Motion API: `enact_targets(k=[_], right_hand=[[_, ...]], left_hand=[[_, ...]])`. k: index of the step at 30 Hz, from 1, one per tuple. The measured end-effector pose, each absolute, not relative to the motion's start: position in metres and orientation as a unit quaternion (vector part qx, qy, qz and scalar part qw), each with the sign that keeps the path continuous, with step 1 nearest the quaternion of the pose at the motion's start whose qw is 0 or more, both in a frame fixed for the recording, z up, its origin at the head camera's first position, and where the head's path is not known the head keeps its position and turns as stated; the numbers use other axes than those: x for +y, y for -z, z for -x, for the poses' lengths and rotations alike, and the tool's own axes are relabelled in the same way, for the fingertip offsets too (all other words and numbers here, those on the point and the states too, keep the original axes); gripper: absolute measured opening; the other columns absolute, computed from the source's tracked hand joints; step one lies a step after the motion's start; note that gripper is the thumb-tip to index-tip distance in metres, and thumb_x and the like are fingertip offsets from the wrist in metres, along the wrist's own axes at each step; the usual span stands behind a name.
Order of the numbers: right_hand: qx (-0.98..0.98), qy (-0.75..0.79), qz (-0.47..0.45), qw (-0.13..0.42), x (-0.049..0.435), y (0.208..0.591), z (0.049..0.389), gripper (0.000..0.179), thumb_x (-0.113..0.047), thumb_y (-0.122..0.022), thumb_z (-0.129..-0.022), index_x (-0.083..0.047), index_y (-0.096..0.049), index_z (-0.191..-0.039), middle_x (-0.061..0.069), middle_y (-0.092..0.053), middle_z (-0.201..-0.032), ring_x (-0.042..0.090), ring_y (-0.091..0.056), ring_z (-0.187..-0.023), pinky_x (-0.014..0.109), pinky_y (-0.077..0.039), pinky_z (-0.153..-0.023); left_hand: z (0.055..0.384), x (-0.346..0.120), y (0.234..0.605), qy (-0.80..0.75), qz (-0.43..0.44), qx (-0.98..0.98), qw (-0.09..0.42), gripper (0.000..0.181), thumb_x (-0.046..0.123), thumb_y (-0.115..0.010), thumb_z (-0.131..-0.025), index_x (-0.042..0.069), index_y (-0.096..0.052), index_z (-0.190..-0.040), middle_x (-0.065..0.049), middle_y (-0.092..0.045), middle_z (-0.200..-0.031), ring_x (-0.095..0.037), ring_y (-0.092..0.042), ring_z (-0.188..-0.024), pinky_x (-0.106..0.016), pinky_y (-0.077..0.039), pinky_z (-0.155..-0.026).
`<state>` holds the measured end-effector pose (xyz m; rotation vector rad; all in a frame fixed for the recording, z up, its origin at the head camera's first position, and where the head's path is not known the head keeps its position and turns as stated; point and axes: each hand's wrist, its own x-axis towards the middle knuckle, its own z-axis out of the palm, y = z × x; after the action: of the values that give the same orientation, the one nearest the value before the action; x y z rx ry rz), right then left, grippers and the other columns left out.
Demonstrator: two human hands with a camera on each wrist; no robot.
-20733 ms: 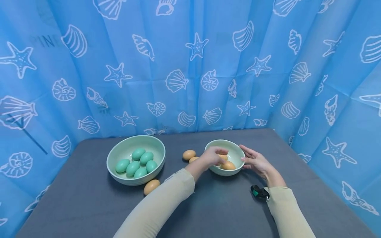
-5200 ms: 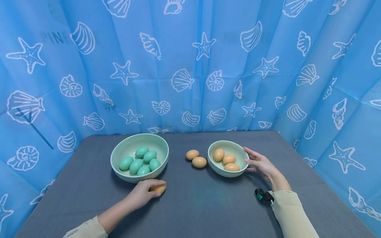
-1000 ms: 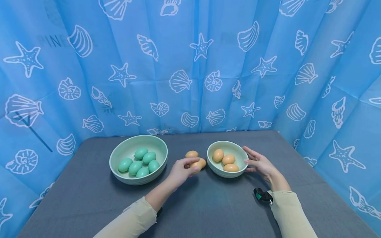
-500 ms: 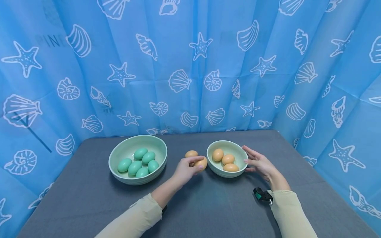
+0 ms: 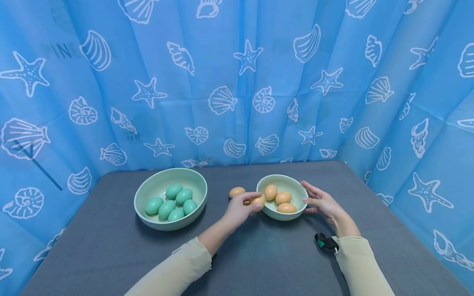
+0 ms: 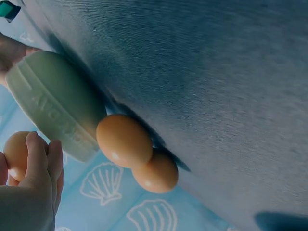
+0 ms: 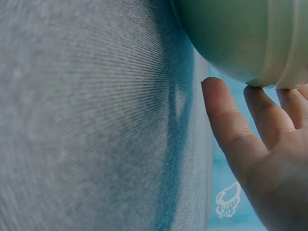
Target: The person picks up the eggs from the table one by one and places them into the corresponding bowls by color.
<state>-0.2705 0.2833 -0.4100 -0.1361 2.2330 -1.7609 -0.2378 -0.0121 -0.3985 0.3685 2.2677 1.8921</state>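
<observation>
My left hand [image 5: 240, 211] pinches a brown egg [image 5: 258, 202] between thumb and fingers, above the table at the left rim of the small green bowl [image 5: 275, 215]. Three brown eggs [image 5: 283, 197] lie inside that bowl. On its right side, my right hand [image 5: 324, 204] touches the outer wall with fairly straight fingers [image 7: 224, 103]. One loose brown egg [image 5: 237, 192] sits left of the bowl; a second loose egg [image 6: 124, 141], mostly hidden by my left hand in the head view, lies against it in the left wrist view.
A larger green bowl [image 5: 142, 218] with several green eggs [image 5: 166, 209] stands on the left of the grey cloth-covered table [image 5: 281, 255]. Behind the table hangs a blue curtain [image 5: 237, 119] with white shells. A black strap [image 5: 326, 241] hangs by the right sleeve.
My left hand has carried the brown egg rightward from beside the large bowl, past the loose eggs, to the small bowl's rim. My right hand has stayed at the small bowl.
</observation>
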Motion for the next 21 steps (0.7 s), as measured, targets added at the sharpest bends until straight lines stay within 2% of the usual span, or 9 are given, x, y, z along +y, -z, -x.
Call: enact_targets(k=[9, 12, 16, 21], right_hand=[[0.778, 0.61, 0.042, 0.143, 0.283, 0.411, 0.269, 0.073, -0.009, -0.052, -0.103, -0.007, -0.007, -0.161, 0.019, -0.002, -0.166, 0.046, -0.013, -0.151, 0.031, -0.056, -0.088], [0.777, 0.611, 0.046, 0.144, 0.284, 0.411, 0.269, 0.073, -0.009, -0.051, -0.103, -0.007, -0.006, -0.161, 0.02, -0.001, -0.166, 0.046, -0.013, -0.151, 0.03, -0.056, -0.088], [0.776, 0.611, 0.053, 0.145, 0.285, 0.411, 0.27, 0.073, -0.009, -0.051, -0.103, -0.006, -0.006, -0.161, 0.021, 0.0, -0.166, 0.047, -0.013, -0.151, 0.031, -0.056, -0.089], [0.777, 0.61, 0.058, 0.14, 0.285, 0.413, 0.271, 0.073, -0.009, -0.052, -0.103, -0.006, -0.007, -0.161, 0.021, -0.001, -0.166, 0.046, -0.013, -0.151, 0.037, -0.055, -0.095]], left_hand=[[0.244, 0.002, 0.398, -0.636, -0.128, 0.758, 0.066, 0.035, 0.006, -0.068, -0.095, 0.002, -0.067, -0.129, -0.014, -0.065, -0.132, -0.021, -0.064, -0.108, -0.03, -0.058, -0.081], [0.244, 0.004, 0.397, -0.618, -0.145, 0.771, 0.059, 0.035, 0.007, -0.068, -0.095, 0.004, -0.067, -0.13, -0.011, -0.065, -0.133, -0.025, -0.062, -0.119, -0.034, -0.057, -0.09], [0.243, 0.006, 0.394, -0.604, -0.165, 0.778, 0.055, 0.035, 0.008, -0.067, -0.096, 0.004, -0.067, -0.131, -0.008, -0.064, -0.136, -0.028, -0.053, -0.134, -0.044, -0.05, -0.105], [0.246, 0.015, 0.394, -0.606, -0.172, 0.775, 0.053, 0.034, 0.006, -0.069, -0.094, 0.004, -0.068, -0.129, -0.01, -0.065, -0.135, -0.028, -0.055, -0.132, -0.041, -0.051, -0.103]])
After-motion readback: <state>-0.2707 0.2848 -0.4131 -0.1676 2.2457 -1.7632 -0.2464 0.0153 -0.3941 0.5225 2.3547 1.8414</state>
